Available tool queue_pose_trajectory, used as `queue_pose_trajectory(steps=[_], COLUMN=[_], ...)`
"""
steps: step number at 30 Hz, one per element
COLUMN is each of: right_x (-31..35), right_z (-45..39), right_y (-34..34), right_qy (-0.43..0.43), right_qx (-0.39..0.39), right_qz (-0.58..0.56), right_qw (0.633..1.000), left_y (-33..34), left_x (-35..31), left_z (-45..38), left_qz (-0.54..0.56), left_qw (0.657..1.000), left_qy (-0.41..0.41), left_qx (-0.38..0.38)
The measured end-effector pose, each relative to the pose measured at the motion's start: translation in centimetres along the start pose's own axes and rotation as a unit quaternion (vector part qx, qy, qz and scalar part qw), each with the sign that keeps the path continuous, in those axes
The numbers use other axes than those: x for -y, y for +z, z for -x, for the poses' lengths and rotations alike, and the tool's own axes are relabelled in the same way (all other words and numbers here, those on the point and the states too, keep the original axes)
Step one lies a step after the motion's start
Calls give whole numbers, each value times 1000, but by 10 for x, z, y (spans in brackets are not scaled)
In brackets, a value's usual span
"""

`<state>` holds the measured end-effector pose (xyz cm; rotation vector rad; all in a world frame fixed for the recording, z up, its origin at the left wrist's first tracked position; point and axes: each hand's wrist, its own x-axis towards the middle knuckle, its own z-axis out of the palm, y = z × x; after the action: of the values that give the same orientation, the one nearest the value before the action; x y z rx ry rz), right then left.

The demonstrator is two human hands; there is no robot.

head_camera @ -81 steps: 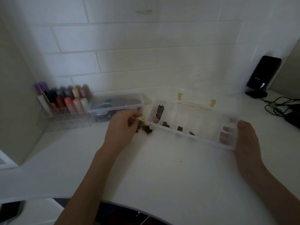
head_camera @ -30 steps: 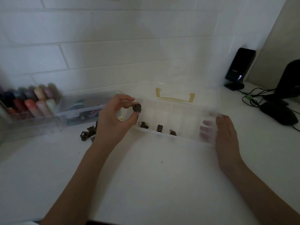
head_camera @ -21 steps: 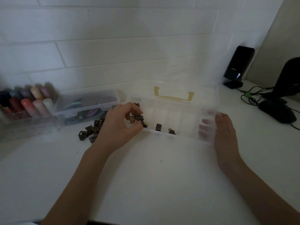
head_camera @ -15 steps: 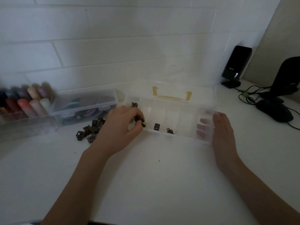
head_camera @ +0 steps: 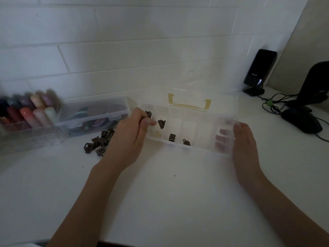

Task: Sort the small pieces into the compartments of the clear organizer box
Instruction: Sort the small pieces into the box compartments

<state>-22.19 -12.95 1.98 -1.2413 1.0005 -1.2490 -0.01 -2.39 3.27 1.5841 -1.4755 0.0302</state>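
Left hand has come off the loose pile and now sits over the clear organizer box, left end, fingers curled; whether it grips anything, cannot tell. A dark piece now lies just past the fingertips, so likely one more sorted. Right hand grips the box's right end. Box is open mid-worktop, few dark bits inside.
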Motion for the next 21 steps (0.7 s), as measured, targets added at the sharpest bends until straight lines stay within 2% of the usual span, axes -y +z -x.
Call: queue_pose_trajectory(steps=[4, 14, 21], right_x=[-1, -1, -4], right_z=[0, 1, 1], right_y=[-1, -2, -2], right_qy=[-4, -14, -27], right_qx=[-1, -1, 2], right_qz=[4, 7, 17], right_qw=[1000, 1000, 999], left_y=[-4, 1, 25], left_x=[0, -3, -22], left_z=[0, -3, -4], left_qz=[56, -26, 8], left_qw=[997, 997, 994], left_qy=[-28, 52, 112], left_qx=[-41, -59, -7])
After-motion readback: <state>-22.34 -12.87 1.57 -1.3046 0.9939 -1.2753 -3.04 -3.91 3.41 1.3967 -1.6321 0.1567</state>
